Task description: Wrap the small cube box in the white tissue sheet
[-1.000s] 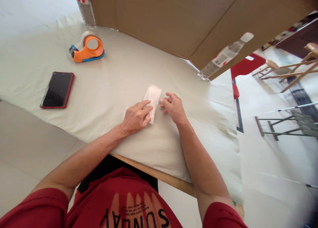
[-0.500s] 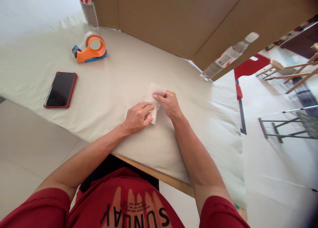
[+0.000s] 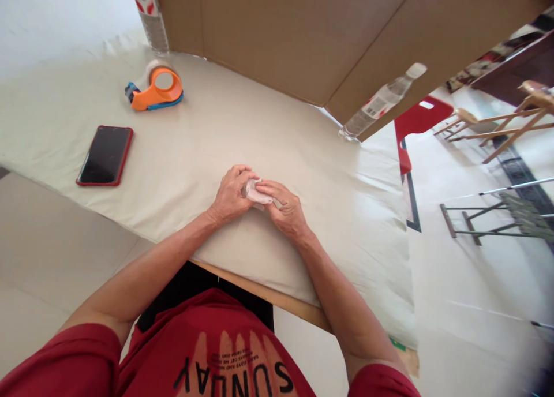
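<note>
A small bundle of crumpled white tissue paper point(image 3: 258, 194) sits between my two hands, just above or on the pale tablecloth point(image 3: 208, 137). My left hand point(image 3: 234, 192) grips its left side, fingers curled over the top and thumb below. From the right, my right hand point(image 3: 283, 208) pinches the bundle, with its fingertips laid across the upper face and the thumb underneath. Whether anything is inside the paper cannot be made out.
To the left lie a phone with a red case point(image 3: 106, 156) and an orange tape dispenser point(image 3: 162, 88). A tall cardboard panel point(image 3: 268, 39) stands at the back, with a plastic bottle point(image 3: 151, 22) at its left and another bottle point(image 3: 381, 104) at its right.
The paper was spread out longer and is now folded into a compact bundle. My hands have come closer together, the right one moving down and turning its fingers over the paper.
</note>
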The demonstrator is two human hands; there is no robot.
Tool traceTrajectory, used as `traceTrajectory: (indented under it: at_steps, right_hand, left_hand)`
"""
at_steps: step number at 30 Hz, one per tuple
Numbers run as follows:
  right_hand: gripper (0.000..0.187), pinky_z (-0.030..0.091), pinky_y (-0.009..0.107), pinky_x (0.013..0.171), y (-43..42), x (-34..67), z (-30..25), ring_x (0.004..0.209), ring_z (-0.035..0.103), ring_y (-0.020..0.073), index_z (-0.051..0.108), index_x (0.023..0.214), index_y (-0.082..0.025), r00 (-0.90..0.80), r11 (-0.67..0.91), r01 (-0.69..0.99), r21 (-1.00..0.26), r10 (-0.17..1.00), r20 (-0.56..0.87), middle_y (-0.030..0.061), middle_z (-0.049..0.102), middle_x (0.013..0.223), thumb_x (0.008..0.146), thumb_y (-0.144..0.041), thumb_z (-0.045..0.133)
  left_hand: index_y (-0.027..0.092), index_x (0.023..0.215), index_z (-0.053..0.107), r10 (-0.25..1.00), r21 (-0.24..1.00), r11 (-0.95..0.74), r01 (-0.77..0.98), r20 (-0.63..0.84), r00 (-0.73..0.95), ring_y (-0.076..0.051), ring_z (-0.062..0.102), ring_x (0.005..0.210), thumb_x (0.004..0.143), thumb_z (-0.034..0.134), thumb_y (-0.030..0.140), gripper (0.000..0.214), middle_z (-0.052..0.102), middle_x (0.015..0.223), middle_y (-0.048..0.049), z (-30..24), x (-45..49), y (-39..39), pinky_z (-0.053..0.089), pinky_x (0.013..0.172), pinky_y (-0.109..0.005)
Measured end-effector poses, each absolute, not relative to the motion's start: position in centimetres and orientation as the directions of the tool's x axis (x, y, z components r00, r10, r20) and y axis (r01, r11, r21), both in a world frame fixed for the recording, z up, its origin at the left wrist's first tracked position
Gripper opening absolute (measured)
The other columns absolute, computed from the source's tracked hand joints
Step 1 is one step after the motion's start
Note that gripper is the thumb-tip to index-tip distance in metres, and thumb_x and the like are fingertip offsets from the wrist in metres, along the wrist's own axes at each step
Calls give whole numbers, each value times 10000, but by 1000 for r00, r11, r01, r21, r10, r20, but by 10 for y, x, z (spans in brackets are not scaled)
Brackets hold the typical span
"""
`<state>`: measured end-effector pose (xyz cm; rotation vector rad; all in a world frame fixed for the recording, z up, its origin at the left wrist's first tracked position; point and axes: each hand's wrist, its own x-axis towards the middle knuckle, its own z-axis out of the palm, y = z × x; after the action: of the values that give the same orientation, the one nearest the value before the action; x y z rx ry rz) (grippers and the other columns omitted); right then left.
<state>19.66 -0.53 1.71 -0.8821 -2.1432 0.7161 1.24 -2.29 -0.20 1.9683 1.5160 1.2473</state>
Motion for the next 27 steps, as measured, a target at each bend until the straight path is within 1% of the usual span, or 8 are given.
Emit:
traceTrajectory:
  at_steps: [5, 8, 11, 14, 18, 21, 24, 27]
  right_hand:
    - [503, 412, 535, 1170, -13, 202, 3, 1388, 512, 291, 596, 1360, -237, -605, 733, 370, -571, 656, 450, 134, 620, 1410, 888, -394, 674]
    - [403, 416, 512, 1169, -11, 199, -3, 1384, 515, 264, 602, 1344, -232, -588, 747, 392, -537, 653, 478, 137, 625, 1401, 949, -305, 569]
    - [329, 444, 477, 1137, -4, 195, -3, 1321, 568, 249, 649, 1263, -240, -535, 721, 378, -581, 682, 498, 127, 659, 1351, 957, -274, 531]
    - [275, 478, 442, 1079, 6, 191, 3, 1207, 632, 242, 690, 1163, -249, -435, 593, 344, -728, 788, 436, 100, 700, 1268, 919, -320, 584]
    - [246, 539, 342, 824, 15, 188, 12, 860, 667, 190, 723, 975, -207, -330, 235, 249, -940, 933, 145, 39, 734, 932, 853, -403, 638]
    - [259, 504, 289, 710, 16, 185, 14, 715, 600, 148, 707, 855, -187, -296, 69, 175, -982, 955, 15, -1, 666, 757, 813, -439, 663]
    - [328, 488, 273, 635, 14, 184, 13, 650, 558, 138, 661, 761, -196, -290, -3, 149, -989, 956, -47, -13, 614, 689, 793, -522, 679]
    - [422, 498, 275, 615, 12, 185, 13, 643, 564, 145, 651, 760, -205, -329, -33, 135, -990, 941, -76, -3, 622, 690, 792, -625, 666]
  left_hand:
    - [183, 1023, 622, 909, 735, -364, 572, 415, 45, -242, 600, 1188, 754, 648, 149, 272, 630, 1208, -119, 2, 12, -26, 518, 979, -389]
    - [176, 1023, 634, 911, 735, -353, 579, 412, 33, -248, 618, 1181, 721, 620, 133, 305, 643, 1241, -131, 3, 11, -27, 521, 987, -399]
    - [160, 1067, 649, 906, 750, -376, 544, 420, 47, -262, 597, 1246, 748, 603, 181, 323, 638, 1291, -154, 4, 9, -26, 482, 1058, -422]
    - [147, 1160, 643, 909, 782, -398, 479, 408, 89, -275, 577, 1280, 773, 598, 250, 403, 629, 1334, -164, 8, 5, -26, 452, 1094, -436]
    - [137, 1219, 632, 949, 855, -312, 413, 301, 95, -259, 646, 1120, 748, 619, 293, 496, 692, 1212, -130, 14, 4, -26, 505, 1003, -395]
    - [133, 1225, 634, 973, 924, -227, 307, 206, 100, -228, 666, 1026, 748, 634, 304, 506, 710, 1158, -107, 15, 4, -24, 526, 921, -341]
    - [128, 1275, 598, 984, 974, -142, 178, 120, 129, -210, 675, 991, 754, 664, 337, 566, 707, 1175, -109, 12, 2, -21, 533, 871, -314]
    - [111, 1317, 557, 990, 996, -36, 78, 25, 142, -208, 686, 966, 761, 686, 375, 629, 706, 1174, -122, 11, 0, -19, 546, 817, -297]
